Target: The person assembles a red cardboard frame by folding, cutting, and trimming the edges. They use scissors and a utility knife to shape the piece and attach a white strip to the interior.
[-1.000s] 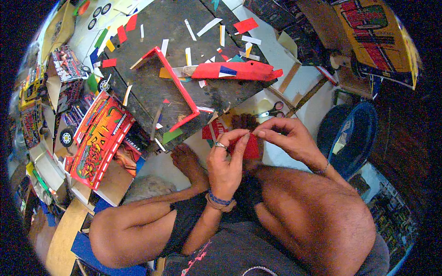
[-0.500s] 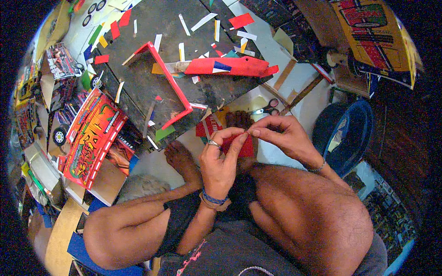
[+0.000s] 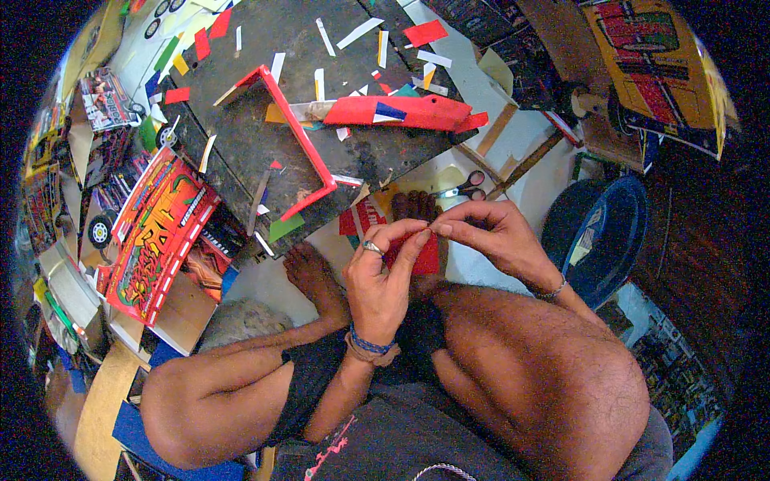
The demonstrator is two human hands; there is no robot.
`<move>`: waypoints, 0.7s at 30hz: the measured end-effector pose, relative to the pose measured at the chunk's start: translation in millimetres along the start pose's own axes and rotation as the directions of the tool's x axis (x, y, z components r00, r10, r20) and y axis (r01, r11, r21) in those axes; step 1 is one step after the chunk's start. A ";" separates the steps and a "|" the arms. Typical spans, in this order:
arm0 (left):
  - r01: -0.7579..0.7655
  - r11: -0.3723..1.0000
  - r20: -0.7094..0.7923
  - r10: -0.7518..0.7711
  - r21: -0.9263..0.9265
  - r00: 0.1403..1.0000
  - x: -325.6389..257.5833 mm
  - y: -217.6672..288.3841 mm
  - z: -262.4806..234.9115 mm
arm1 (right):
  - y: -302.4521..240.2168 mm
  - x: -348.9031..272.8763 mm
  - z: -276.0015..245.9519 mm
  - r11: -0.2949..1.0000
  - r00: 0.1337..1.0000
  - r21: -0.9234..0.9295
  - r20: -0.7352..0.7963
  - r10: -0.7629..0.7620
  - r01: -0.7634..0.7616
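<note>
My left hand (image 3: pixel 377 280), with a ring and wrist bands, is closed, its thumb and index finger pinched together. Its fingertips meet those of my right hand (image 3: pixel 499 240), which is closed in a pinch too. A small red sheet (image 3: pixel 423 258) shows just under the fingertips, partly behind my left fingers; it appears pinched at its upper edge, though the exact contact is too small to see. Beyond the hands, a thin red angled frame (image 3: pixel 306 143) lies on the dark board (image 3: pixel 377 152). A long red piece with a blue patch (image 3: pixel 391 112) rests beside it.
Paper scraps in several colours, such as a red one (image 3: pixel 425 32), litter the board. Scissors (image 3: pixel 473 189) lie past my right hand. To the right stands a dark blue basin (image 3: pixel 640 210). Colourful printed panels (image 3: pixel 164 240) and a toy wheel (image 3: pixel 100 232) sit at left.
The view has shifted slightly. Both hands stay pinched together at nearly the same spot, and the things on the board lie as before.
</note>
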State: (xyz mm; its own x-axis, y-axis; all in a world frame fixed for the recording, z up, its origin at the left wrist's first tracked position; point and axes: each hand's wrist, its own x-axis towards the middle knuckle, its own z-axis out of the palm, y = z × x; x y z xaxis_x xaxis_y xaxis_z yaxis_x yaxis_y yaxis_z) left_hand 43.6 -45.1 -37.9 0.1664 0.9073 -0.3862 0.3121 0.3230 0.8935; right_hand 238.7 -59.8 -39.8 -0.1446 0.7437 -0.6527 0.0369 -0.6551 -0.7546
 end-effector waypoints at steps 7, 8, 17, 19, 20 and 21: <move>0.006 1.000 -0.001 -0.006 -0.023 1.000 0.3 -2.5 0.2 | 1.8 0.7 1.6 1.000 1.000 -0.016 -0.017 -0.002 0.001; 0.019 0.999 -0.001 -0.019 -0.031 1.000 0.0 -2.7 0.3 | 1.7 0.4 1.7 0.999 1.000 -0.039 -0.025 -0.001 0.000; 0.032 0.999 0.002 -0.032 0.010 0.999 -1.6 -0.2 0.8 | -0.6 0.3 7.7 0.957 0.982 -0.245 -0.069 -0.175 0.153; 0.054 0.999 0.009 -0.054 -0.005 0.999 -2.2 0.5 0.6 | -2.4 -0.4 8.4 0.931 0.974 -0.312 -0.053 -0.218 0.192; 0.064 0.998 0.013 -0.064 -0.012 0.998 -2.4 0.7 0.6 | -3.5 -1.2 7.9 0.912 0.970 -0.350 -0.035 -0.240 0.213; 0.063 0.998 0.014 -0.063 -0.019 0.998 -2.4 0.8 0.7 | -4.5 -1.6 7.7 0.892 0.963 -0.383 -0.019 -0.268 0.241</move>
State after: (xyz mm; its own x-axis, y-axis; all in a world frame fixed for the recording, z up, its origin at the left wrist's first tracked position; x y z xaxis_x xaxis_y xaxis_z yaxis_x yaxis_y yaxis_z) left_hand 44.1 -47.3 -36.4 0.1594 0.8813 -0.4448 0.3037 0.3849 0.8716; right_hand 231.2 -59.1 -34.8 -0.1307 0.8946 -0.4274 0.3772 -0.3538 -0.8559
